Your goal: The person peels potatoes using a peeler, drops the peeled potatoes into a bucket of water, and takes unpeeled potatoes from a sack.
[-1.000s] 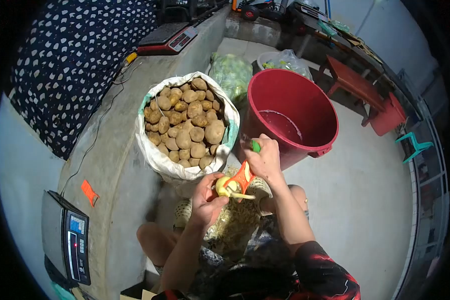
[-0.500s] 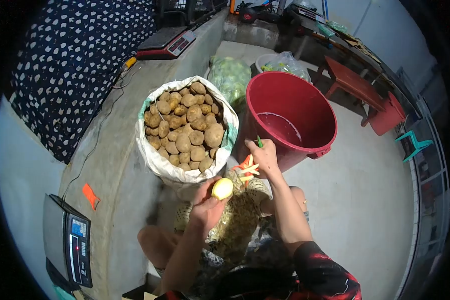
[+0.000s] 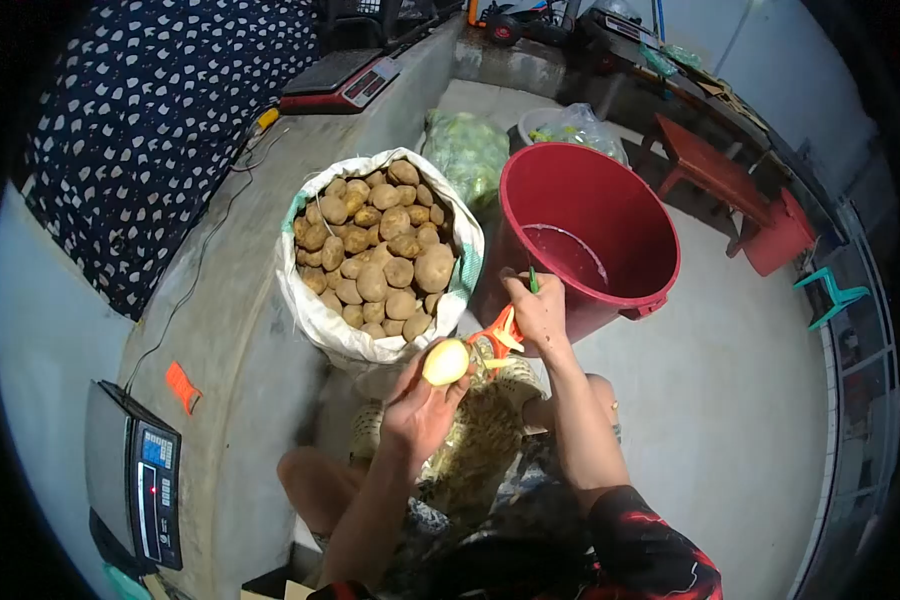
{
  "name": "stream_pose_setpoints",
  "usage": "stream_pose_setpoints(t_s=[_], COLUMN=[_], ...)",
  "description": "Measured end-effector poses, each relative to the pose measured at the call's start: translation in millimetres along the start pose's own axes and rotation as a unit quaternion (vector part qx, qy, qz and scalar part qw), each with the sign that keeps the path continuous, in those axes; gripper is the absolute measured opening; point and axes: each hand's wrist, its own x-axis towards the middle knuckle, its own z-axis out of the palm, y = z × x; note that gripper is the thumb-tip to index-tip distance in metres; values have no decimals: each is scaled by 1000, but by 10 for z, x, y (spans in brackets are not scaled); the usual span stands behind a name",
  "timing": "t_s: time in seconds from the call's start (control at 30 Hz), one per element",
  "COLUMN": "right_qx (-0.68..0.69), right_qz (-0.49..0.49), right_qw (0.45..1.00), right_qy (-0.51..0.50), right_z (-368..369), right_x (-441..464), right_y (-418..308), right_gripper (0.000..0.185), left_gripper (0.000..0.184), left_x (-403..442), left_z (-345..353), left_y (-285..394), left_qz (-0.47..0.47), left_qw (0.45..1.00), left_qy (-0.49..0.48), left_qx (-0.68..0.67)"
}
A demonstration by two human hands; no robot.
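My left hand point(image 3: 420, 412) is wrapped around a peeled, pale yellow potato point(image 3: 446, 362). In my right hand point(image 3: 536, 312) is a peeler with an orange head point(image 3: 497, 332); a small green end point(image 3: 533, 280) sticks out above the fist. The peeler's head is close beside the potato's right side, and I cannot tell whether the blade touches it. Pale strips of peel point(image 3: 510, 332) cling to the peeler. Below both hands, between my feet, lies a heap of peelings point(image 3: 475, 430). Just beyond my left hand stands a white sack point(image 3: 345, 338) full of unpeeled potatoes point(image 3: 372, 250).
A large red tub point(image 3: 590, 215) stands right of the sack. Behind are a bag of green produce point(image 3: 465, 155) and a clear plastic bag point(image 3: 585, 130). Scales point(image 3: 155, 490) and an orange object point(image 3: 182, 388) are at left; a red bench point(image 3: 710, 165) stands at right.
The peeler has come down and closer to the potato. The potato has turned slightly in my left hand. The whole view has shifted a little.
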Motion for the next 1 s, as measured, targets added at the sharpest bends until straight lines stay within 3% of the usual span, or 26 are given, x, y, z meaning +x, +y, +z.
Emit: stream_pose_setpoints(t_s=[0.1,0.13,0.2,0.3,0.37,0.43,0.5,0.6,0.67,0.7,0.77,0.83,0.9,0.93,1.0], right_qx=[-119,-119,-59,-1,-26,-15,-56,-79,-177,-178,-174,-109,-77,-140,-149], right_qz=[-79,-84,0,10,-19,-77,-103,-110,-201,-200,-20,21,7,-145,-160], right_qw=[989,989,998,1000,999,996,992,989,962,962,981,990,986,976,974], right_qy=[40,38,21,-11,-32,-51,-53,-54,-60,-59,-81,-88,-144,-78,-51], right_z=[-33,-55,-72,-70,-47,9,-4,5,-51,-40,8,-32,-83,-64,-53], right_x=[27,52,61,56,-26,-70,-124,-120,-90,-54,70,30,-76,-118,-76], right_y=[20,18,25,39,-52,-116,-225,-144,-158,-121,5,-112,-248,-253,-184], right_gripper=[38,38,40,42,36,32,27,28,32,32,35,35,35,34,35], left_gripper=[53,51,48,48,54,58,51,51,52,54,54,55,52,50,50], left_x=[65,54,11,-24,-2,-4,4,-11,-32,-51,-46,-26,-27,-24,-51], left_z=[-67,-136,-197,-270,-281,-203,-146,-152,-186,-197,-199,-223,-264,-261,-304], left_y=[64,11,-45,-80,-65,-42,-40,-33,-15,-13,-7,-1,-64,-71,-91], left_qz=[-7,20,48,81,132,94,66,48,34,21,10,-5,24,31,32], left_qw=[999,996,993,988,957,961,964,960,957,952,964,972,975,975,976], left_qy=[34,81,84,77,40,64,23,28,14,0,-22,-46,29,31,28], left_qx=[28,35,67,107,254,253,255,273,289,305,266,229,218,217,213])
